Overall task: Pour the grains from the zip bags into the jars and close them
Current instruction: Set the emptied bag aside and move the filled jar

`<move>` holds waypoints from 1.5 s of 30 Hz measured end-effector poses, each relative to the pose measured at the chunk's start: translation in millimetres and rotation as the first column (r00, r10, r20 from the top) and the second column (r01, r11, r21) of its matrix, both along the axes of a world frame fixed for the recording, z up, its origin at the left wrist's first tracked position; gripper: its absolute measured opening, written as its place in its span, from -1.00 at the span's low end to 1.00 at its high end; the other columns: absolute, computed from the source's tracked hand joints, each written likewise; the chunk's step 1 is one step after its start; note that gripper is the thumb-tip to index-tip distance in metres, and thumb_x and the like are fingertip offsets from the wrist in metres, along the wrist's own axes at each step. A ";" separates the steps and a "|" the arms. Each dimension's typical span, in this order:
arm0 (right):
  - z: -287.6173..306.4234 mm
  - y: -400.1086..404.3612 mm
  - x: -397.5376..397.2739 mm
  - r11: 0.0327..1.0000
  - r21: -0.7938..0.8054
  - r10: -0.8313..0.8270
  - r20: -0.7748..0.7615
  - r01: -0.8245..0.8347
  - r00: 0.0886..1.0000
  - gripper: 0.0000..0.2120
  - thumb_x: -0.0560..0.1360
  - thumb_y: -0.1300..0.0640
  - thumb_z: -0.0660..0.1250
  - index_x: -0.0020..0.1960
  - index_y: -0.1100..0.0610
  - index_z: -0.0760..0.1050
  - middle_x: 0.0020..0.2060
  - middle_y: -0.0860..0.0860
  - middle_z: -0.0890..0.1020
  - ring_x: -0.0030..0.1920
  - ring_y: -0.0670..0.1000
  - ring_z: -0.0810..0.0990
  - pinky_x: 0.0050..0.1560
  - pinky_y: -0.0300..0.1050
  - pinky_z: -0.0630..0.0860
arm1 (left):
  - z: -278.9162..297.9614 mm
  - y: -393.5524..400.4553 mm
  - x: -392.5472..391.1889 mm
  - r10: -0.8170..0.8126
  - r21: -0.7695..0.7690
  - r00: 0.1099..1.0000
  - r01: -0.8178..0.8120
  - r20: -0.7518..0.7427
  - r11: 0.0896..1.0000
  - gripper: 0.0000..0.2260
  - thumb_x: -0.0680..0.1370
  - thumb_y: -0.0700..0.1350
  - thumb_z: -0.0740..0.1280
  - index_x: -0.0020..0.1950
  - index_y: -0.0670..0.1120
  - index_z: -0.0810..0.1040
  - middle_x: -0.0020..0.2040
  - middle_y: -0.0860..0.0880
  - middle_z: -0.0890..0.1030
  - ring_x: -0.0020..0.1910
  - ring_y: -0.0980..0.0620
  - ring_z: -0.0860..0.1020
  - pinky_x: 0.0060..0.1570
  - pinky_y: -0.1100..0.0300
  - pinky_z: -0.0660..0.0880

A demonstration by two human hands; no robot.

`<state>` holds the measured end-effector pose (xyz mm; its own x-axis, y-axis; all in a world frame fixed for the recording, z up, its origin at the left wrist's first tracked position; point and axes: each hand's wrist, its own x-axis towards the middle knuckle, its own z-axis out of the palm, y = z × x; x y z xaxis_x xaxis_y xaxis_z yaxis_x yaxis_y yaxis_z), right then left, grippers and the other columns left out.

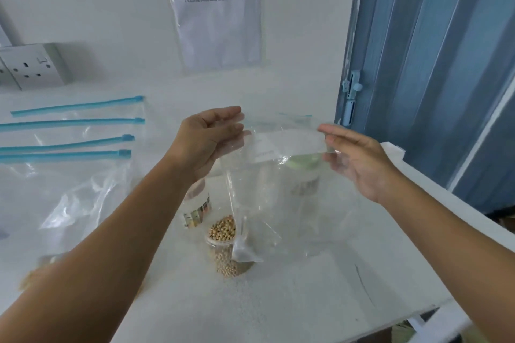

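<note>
I am standing over a white table (pixel 320 301) with a fine grainy surface; its right edge is running diagonally past my right forearm, and there is bare room in front of the jars. On the left of the table, a heap of clear, crinkled zip bags (pixel 69 164) with blue slider strips is lying flat. Between my hands I am holding up a clear empty zip bag (pixel 284 198), thin and glossy, its blue strip at the top and its lower corner hanging down over the open jar (pixel 225 248). My left hand (pixel 209 139) is gripping the bag's left top edge, fingers curled onto the plastic. My right hand (pixel 359 161) is pinching the right top edge between thumb and fingers. The open jar is a clear cylinder full of round tan grains, standing near the table's middle. Just behind it a second jar (pixel 198 203) is showing a colourful label too blurred to read. A printed sheet (pixel 217 8) in a plastic sleeve is hanging on the wall, its lines too small to make out.
</note>
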<state>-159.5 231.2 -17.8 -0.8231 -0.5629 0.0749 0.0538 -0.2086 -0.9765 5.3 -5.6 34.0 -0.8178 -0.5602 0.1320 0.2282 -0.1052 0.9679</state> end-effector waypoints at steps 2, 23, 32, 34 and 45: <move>-0.4 18.9 -23.2 1.000 0.002 -0.010 -0.003 0.010 1.000 -0.77 0.58 0.18 0.44 0.20 -0.02 0.71 0.01 -0.10 0.71 -0.21 -0.03 0.71 -0.07 -0.22 0.58 | 0.3 22.1 -23.3 0.019 -0.012 1.000 -0.018 0.016 1.000 -0.76 0.56 -0.43 0.40 0.18 -0.23 0.65 0.21 -0.17 0.68 -0.09 -0.03 0.75 -0.10 0.21 0.67; -77.4 214.1 -259.0 0.926 0.363 0.048 0.160 -0.104 0.986 -0.78 0.58 0.12 0.46 0.22 -0.02 0.69 0.03 -0.05 0.65 -0.21 -0.02 0.69 0.04 -0.16 0.56 | -122.0 195.8 -264.5 -0.026 0.081 0.945 -0.001 0.325 0.997 -0.75 0.54 -0.35 0.48 0.20 -0.19 0.66 -0.12 -0.09 0.69 -0.15 0.00 0.72 -0.03 0.18 0.67; -153.7 197.6 -270.1 0.677 0.735 0.122 -0.069 -0.032 0.990 -0.64 0.59 0.17 0.42 0.31 -0.16 0.62 0.29 -0.12 0.61 0.13 -0.06 0.65 0.07 -0.20 0.57 | -204.3 190.9 -268.2 -0.021 -0.008 0.815 0.031 0.579 0.999 -0.75 0.55 -0.31 0.47 0.21 -0.13 0.70 0.01 -0.22 0.71 -0.16 -0.06 0.70 -0.12 0.24 0.67; -157.4 192.5 -274.9 0.542 0.833 0.174 -0.236 0.107 0.956 -0.60 0.57 0.07 0.44 0.34 -0.27 0.57 0.42 -0.06 0.50 0.38 -0.01 0.50 0.29 -0.17 0.45 | -207.4 185.9 -269.1 -0.048 -0.026 0.796 0.079 0.604 0.997 -0.71 0.56 -0.28 0.48 0.28 -0.13 0.68 -0.05 -0.18 0.71 -0.23 -0.06 0.68 -0.13 0.19 0.66; -163.6 149.1 -250.9 0.267 0.958 0.687 -0.264 0.103 0.676 -0.36 0.61 -0.43 0.12 0.61 -0.44 -0.06 0.69 -0.01 -0.21 0.67 0.13 -0.25 0.64 0.08 -0.16 | -138.6 188.7 -275.4 0.308 -0.540 0.444 0.689 0.841 0.483 -0.34 0.70 0.14 0.25 0.67 0.28 -0.09 0.35 -0.15 0.54 -0.39 0.05 0.67 0.02 0.14 0.64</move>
